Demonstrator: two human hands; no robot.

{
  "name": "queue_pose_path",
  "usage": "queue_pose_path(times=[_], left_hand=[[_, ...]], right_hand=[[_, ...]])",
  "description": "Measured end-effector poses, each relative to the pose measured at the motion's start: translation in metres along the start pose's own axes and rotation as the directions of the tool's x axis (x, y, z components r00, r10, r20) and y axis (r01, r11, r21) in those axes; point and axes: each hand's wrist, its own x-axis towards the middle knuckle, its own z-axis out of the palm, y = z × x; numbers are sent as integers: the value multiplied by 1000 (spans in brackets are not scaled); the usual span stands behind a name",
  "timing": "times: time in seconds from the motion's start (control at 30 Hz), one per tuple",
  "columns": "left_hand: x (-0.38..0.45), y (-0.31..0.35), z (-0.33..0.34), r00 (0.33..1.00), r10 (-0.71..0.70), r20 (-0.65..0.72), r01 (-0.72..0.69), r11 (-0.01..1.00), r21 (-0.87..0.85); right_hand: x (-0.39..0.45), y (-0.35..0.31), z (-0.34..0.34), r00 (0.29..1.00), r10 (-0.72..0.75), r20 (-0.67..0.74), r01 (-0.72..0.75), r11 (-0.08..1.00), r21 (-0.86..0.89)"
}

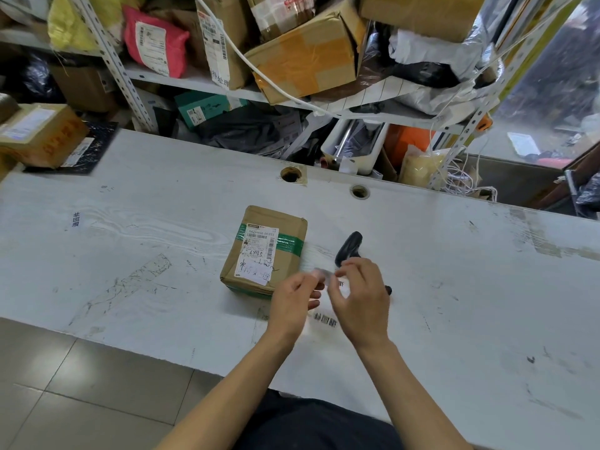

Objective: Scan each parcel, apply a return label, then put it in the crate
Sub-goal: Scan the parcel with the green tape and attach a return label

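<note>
Your 2 hands, left hand [293,305] and right hand [362,297], pinch a small sticker [324,273] between them, and the box [264,251] lies at 10 o'clock, nearer your left hand.

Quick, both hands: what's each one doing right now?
Left hand: pinching the small label.
Right hand: pinching the same label's other end.

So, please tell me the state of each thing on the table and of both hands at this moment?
parcel: lying flat on the table, taped shut, printed label on top
scanner: lying on the table, not held
small label: blurred, pinched between both hands
left hand: fingers pinch the small label
right hand: fingers pinch the small label
</note>
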Motion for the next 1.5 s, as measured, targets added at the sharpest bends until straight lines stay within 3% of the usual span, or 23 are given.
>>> queue_pose_path(times=[0.13,0.33,0.37,0.43,0.53,0.6,0.67,0.73,0.8,0.87,0.97,1.1,1.27,1.4,1.5], left_hand=[[1,8,-10,991,-116,-73,90,953,-291],[9,1,-36,974,-147,-174,72,923,-377],[10,1,-41,972,-146,-183,63,916,-395],[12,2,-50,972,-142,-189,57,917,-396],[14,3,-63,979,-118,-165,54,935,-351],[14,5,-72,985,-119,-128,68,935,-348],[15,5,-81,987,-110,-121,72,956,-283],[20,4,-93,987,-8,-160,3,999,-33],[27,7,-112,984,157,-89,-133,965,225],[37,20,-132,951,278,136,-310,849,428],[50,48,-147,868,257,426,-490,585,646],[59,71,-151,798,187,572,-597,369,713],[59,81,-157,735,127,666,-673,251,696],[58,78,-163,714,38,699,-687,229,690],[56,71,-168,745,24,667,-640,310,703]], right_hand=[[-6,-16,15,988,-117,102,117,993,-2],[-9,-32,25,946,-75,316,28,988,150],[-8,-34,25,936,-38,349,-27,983,181],[-6,-42,24,899,152,410,-283,917,280],[5,-56,31,736,392,552,-633,687,357],[9,-62,39,665,442,602,-721,590,363],[9,-69,46,642,472,604,-752,541,376],[10,-77,48,665,425,614,-703,634,322],[14,-80,49,688,298,661,-551,808,209],[23,-85,49,682,166,712,-334,937,101],[36,-98,48,660,66,748,-129,991,26],[44,-116,47,663,50,747,-98,995,21],[37,-125,49,642,122,757,-154,988,-28],[27,-132,53,638,193,746,-219,974,-64],[20,-135,57,637,237,733,-247,964,-98]])
